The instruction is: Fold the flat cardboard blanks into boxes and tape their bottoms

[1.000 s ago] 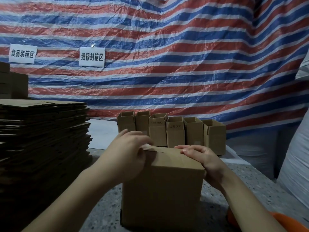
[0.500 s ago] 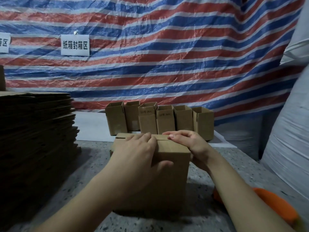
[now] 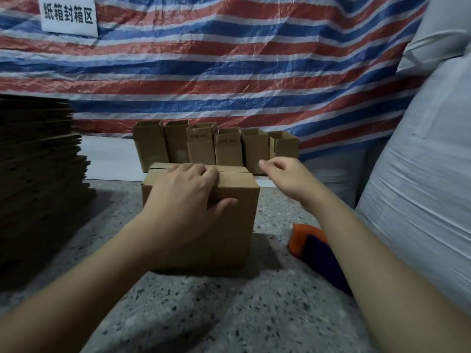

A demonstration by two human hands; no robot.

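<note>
My left hand point(image 3: 187, 197) gripping the box point(image 3: 229, 215) top on the table point(image 3: 229, 314), my right hand point(image 3: 285, 177) loosely curled, empty, beside it

**One head-worn view, looking forward and down**

A single wide-angle camera sat on the person's head; it faced forward and tilted down over a speckled work surface point(image 3: 254, 314); both forearms entered from the lower edge, so the view stood close above the left hand point(image 3: 186, 197) and right hand point(image 3: 285, 177); the folded box point(image 3: 234, 212) filled the near centre; the striped tarpaulin point(image 3: 254, 72) closed the far side, curving at the edges from lens distortion; no second view shared the scene.
</note>
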